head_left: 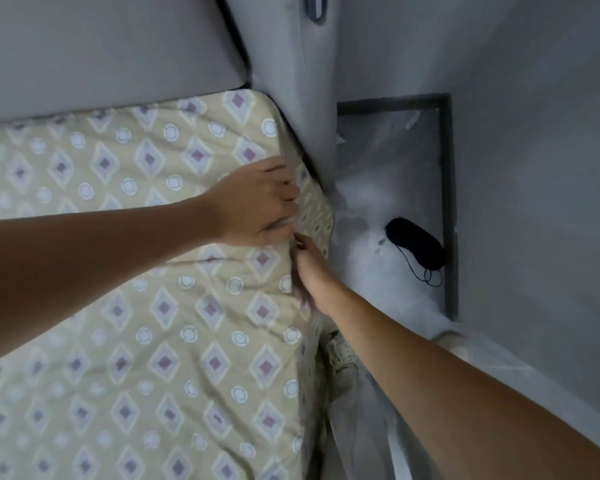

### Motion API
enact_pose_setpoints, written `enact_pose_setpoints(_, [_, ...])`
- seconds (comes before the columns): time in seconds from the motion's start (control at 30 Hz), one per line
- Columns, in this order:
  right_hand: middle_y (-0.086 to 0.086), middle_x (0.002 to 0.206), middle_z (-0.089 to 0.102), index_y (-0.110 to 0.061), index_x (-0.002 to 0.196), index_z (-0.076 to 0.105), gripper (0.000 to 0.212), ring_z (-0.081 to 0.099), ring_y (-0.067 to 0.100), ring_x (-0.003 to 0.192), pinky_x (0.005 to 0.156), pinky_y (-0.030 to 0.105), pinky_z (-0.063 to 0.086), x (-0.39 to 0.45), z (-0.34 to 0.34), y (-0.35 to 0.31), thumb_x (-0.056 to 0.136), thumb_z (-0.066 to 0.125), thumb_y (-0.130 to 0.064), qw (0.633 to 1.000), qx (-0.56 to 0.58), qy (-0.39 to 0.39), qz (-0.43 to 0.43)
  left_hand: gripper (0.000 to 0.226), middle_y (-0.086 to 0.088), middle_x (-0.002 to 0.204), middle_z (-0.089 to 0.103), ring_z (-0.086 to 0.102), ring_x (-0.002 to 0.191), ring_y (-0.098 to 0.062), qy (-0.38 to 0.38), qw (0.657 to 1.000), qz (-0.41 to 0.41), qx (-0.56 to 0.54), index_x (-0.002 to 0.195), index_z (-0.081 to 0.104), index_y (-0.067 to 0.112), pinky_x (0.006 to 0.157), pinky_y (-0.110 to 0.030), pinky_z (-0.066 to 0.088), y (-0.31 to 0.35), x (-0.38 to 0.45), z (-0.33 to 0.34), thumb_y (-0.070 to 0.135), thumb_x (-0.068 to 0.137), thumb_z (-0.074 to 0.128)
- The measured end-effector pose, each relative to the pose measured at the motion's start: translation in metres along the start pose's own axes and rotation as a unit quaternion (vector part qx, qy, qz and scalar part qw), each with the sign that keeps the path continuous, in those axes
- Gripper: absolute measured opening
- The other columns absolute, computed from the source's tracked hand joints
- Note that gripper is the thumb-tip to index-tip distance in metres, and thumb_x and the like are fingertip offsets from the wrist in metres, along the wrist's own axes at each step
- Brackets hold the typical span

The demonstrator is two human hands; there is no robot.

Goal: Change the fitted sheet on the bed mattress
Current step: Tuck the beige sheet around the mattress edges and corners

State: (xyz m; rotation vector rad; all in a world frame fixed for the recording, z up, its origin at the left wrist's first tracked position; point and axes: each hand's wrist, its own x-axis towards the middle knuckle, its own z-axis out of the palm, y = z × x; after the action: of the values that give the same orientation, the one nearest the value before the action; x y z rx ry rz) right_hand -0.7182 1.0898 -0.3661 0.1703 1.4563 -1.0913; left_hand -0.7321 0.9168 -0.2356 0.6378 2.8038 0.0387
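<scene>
Black eye mask point(417, 247) (perhaps) on pale floor point(378, 188).

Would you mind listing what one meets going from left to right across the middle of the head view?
Patterned fitted sheet on the mattress → left hand resting on the sheet's edge → white floor beside the bed → black eye mask lying on it → grey wall.
</scene>
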Motion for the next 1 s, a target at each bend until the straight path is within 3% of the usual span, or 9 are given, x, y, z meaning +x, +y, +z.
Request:
enact_pose_setpoints(0.27, [0.001, 0.124, 0.072, -0.043, 0.128, 0.063, 0.057, 0.069, 0.028, 0.114, 0.099, 0.056, 0.055, 0.038, 0.003, 0.017, 0.076, 0.053, -0.064, 0.998, 0.026, 0.051, 0.011, 0.06, -0.002, 0.078, 0.063, 0.052, 0.082, -0.027, -0.058, 0.997, 0.033, 0.05, 0.084, 0.069, 0.017, 0.096, -0.044, 0.042, -0.014, 0.011, 0.002, 0.06, 0.104, 0.032])
enact_pose_setpoints(0.43, [0.0, 0.122, 0.074, -0.04, 0.124, 0.07, 0.063, 0.069, 0.027, 0.113, 0.098, 0.051, 0.056, 0.043, 0.007, 0.017, 0.068, 0.051, -0.061, 0.996, 0.043, 0.079, 0.017, 0.079, -0.004, 0.076, 0.062, 0.052, 0.078, -0.027, -0.082, 0.993, 0.036, 0.077, 0.078, 0.072, 0.014, 0.09, -0.043, 0.042, -0.019, 0.019, -0.004, 0.07, 0.1, 0.022])
enact_pose_setpoints(0.57, [-0.004, 0.116, 0.075, -0.038, 0.118, 0.072, 0.059, 0.07, 0.025, 0.109, 0.096, 0.05, 0.056, 0.042, 0.013, 0.013, 0.073, 0.047, -0.067, 0.993, 0.085, 0.083, 0.013, 0.082, -0.002, 0.065, 0.058, 0.039, 0.068, -0.023, -0.078, 0.991, 0.006, 0.108, 0.066, 0.068, 0.013, 0.086, -0.039, 0.032, -0.016, 0.029, -0.008, 0.072, 0.095, 0.02])
enact_pose_setpoints(0.63, [-0.003, 0.115, 0.075, -0.039, 0.115, 0.073, 0.052, 0.071, 0.026, 0.108, 0.096, 0.052, 0.057, 0.055, 0.015, 0.022, 0.075, 0.051, -0.066, 0.993, 0.086, 0.086, 0.012, 0.084, -0.002, 0.062, 0.057, 0.043, 0.064, -0.024, -0.114, 0.988, 0.002, 0.103, 0.063, 0.064, 0.012, 0.084, -0.039, 0.038, -0.02, 0.034, -0.016, 0.073, 0.093, 0.015])
enact_pose_setpoints(0.73, [-0.004, 0.122, 0.073, -0.04, 0.12, 0.072, 0.049, 0.069, 0.025, 0.115, 0.099, 0.052, 0.056, 0.082, 0.014, 0.044, 0.08, 0.057, -0.064, 0.989, 0.109, 0.094, -0.007, 0.075, 0.0, 0.057, 0.045, 0.043, 0.058, -0.022, -0.144, 0.983, 0.0, 0.11, 0.057, 0.045, 0.016, 0.079, -0.036, 0.045, -0.019, 0.038, -0.028, 0.072, 0.097, 0.013])
enact_pose_setpoints(0.83, [-0.002, 0.135, 0.069, -0.038, 0.132, 0.068, 0.06, 0.065, 0.025, 0.128, 0.105, 0.05, 0.052, 0.074, 0.016, 0.03, 0.082, 0.063, -0.07, 0.985, 0.161, 0.053, -0.026, 0.064, 0.002, 0.055, 0.038, 0.028, 0.053, -0.013, -0.161, 0.979, 0.006, 0.127, 0.061, 0.042, 0.017, 0.078, -0.031, 0.029, -0.015, 0.037, -0.037, 0.065, 0.101, 0.025])
enact_pose_setpoints(0.9, [0.001, 0.134, 0.071, -0.028, 0.135, 0.07, 0.056, 0.065, 0.022, 0.127, 0.109, 0.046, 0.051, 0.036, 0.012, -0.009, 0.091, 0.057, -0.061, 0.982, 0.178, 0.054, -0.029, 0.056, 0.003, 0.055, 0.037, 0.026, 0.052, -0.011, -0.164, 0.98, 0.011, 0.115, 0.063, 0.042, 0.018, 0.079, -0.03, 0.025, -0.013, 0.035, -0.042, 0.057, 0.101, 0.032])
enact_pose_setpoints(1.0, [0.007, 0.134, 0.07, -0.013, 0.139, 0.067, 0.05, 0.064, 0.023, 0.127, 0.102, 0.03, 0.054, 0.018, -0.005, -0.04, 0.107, 0.044, -0.046, 0.981, 0.185, 0.051, -0.036, 0.047, 0.003, 0.058, 0.042, 0.031, 0.054, -0.015, -0.146, 0.985, 0.006, 0.089, 0.063, 0.05, 0.018, 0.085, -0.03, 0.041, -0.015, 0.035, -0.043, 0.05, 0.095, 0.039])
